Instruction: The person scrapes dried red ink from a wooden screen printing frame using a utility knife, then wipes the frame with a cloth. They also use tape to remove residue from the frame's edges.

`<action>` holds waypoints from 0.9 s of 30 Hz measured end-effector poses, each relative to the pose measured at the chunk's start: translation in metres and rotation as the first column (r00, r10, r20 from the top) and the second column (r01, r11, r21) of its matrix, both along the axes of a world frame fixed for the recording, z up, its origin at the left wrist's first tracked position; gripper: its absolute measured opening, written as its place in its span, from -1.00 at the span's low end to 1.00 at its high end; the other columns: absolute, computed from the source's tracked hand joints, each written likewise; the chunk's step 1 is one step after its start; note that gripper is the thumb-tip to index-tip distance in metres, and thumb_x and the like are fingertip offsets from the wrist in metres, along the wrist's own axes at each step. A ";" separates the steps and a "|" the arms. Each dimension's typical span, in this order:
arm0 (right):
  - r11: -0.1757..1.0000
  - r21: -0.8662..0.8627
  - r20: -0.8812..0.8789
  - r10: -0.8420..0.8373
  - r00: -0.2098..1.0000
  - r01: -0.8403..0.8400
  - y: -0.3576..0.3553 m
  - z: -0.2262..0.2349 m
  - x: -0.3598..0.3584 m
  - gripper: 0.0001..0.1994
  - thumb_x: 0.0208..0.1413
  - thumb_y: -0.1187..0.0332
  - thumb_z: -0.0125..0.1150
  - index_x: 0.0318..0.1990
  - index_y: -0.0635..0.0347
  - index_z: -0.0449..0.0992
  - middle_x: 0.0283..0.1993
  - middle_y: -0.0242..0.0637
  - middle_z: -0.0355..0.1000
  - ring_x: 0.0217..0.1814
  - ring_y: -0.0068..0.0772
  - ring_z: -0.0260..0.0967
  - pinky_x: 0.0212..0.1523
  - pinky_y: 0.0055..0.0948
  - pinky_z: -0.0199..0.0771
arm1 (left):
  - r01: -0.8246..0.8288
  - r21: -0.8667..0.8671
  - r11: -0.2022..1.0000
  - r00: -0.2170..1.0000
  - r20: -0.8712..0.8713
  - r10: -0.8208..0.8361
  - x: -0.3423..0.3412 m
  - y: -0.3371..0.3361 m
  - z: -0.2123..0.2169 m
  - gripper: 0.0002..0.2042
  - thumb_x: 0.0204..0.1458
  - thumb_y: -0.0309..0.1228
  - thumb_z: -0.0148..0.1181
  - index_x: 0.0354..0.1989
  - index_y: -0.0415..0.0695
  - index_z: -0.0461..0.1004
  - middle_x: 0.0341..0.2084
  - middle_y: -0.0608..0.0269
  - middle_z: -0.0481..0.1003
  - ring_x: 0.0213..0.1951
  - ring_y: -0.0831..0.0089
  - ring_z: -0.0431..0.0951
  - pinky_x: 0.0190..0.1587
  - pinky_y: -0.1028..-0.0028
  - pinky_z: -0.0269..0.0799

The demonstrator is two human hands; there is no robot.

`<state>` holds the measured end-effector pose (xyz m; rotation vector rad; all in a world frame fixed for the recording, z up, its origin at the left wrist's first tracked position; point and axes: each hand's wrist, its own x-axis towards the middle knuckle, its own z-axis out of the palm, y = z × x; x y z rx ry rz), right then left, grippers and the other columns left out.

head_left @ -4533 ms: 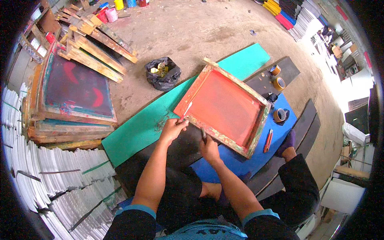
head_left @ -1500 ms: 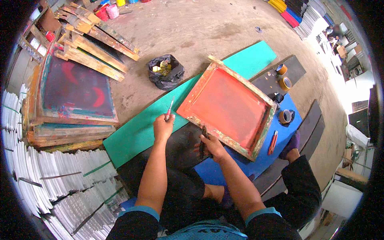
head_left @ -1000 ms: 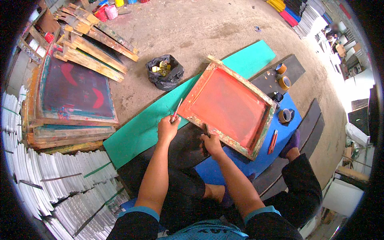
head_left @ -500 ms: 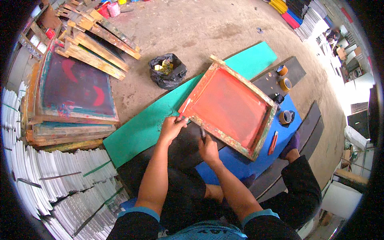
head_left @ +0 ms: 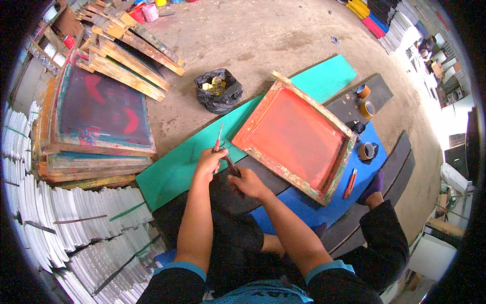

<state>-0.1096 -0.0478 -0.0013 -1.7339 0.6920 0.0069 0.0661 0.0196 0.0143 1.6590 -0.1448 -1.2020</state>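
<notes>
My left hand [head_left: 207, 165] is closed around a screwdriver [head_left: 219, 136], its red handle low and its thin metal shaft pointing up over the green board [head_left: 172, 169]. My right hand [head_left: 249, 183] grips a slim dark tool [head_left: 231, 165] whose kind I cannot make out. The tool's far end reaches close to my left fingers; whether they touch is unclear. To the right of both hands, a wooden screen-printing frame [head_left: 283, 173] with orange-red mesh lies tilted across the green, black and blue boards. Neither hand touches it.
A red cutter [head_left: 350, 183] lies on the blue board [head_left: 324, 215]. Tape rolls [head_left: 367, 109] stand beyond the frame. A black plastic bag [head_left: 223, 99] with yellow scraps sits on the floor. More printing frames [head_left: 101, 147] and stacked white sheets [head_left: 86, 202] line the left.
Both hands have moved left, away from the frame's near edge. The screwdriver now points upward, and the dark tool has come close to my left hand.
</notes>
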 end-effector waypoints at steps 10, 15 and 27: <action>0.914 0.304 -0.135 -0.238 0.962 0.269 -0.002 0.010 -0.037 -0.69 0.29 0.22 0.15 -0.03 0.32 0.46 -0.36 -0.27 0.51 -0.36 -0.45 0.48 -0.38 -0.35 0.46 | -0.161 0.237 0.958 0.683 0.728 -0.065 -0.002 0.001 -0.014 -0.73 0.02 -0.24 0.37 -0.45 -0.23 0.56 -0.54 0.03 0.58 -0.47 0.12 0.60 -0.37 0.19 0.42; 0.899 0.256 -0.165 -0.322 0.932 0.356 -0.008 -0.031 -0.071 -0.71 0.31 0.21 0.12 -0.05 0.29 0.44 -0.37 -0.25 0.50 -0.40 -0.36 0.52 -0.41 -0.33 0.49 | -0.027 0.129 0.991 0.684 0.725 -0.076 -0.019 -0.011 -0.015 -0.74 0.04 -0.24 0.34 -0.34 -0.22 0.59 -0.48 0.03 0.60 -0.40 0.07 0.61 -0.35 0.19 0.43; 0.915 0.075 -0.161 -0.381 0.910 0.396 -0.011 -0.035 -0.069 -0.73 0.31 0.23 0.10 -0.20 0.32 0.45 -0.43 -0.24 0.48 -0.45 -0.37 0.48 -0.41 -0.32 0.48 | 0.106 0.097 0.990 0.708 0.691 -0.143 -0.034 -0.018 -0.014 -0.73 0.05 -0.25 0.34 -0.24 -0.22 0.60 -0.40 0.01 0.62 -0.33 0.12 0.64 -0.26 0.24 0.47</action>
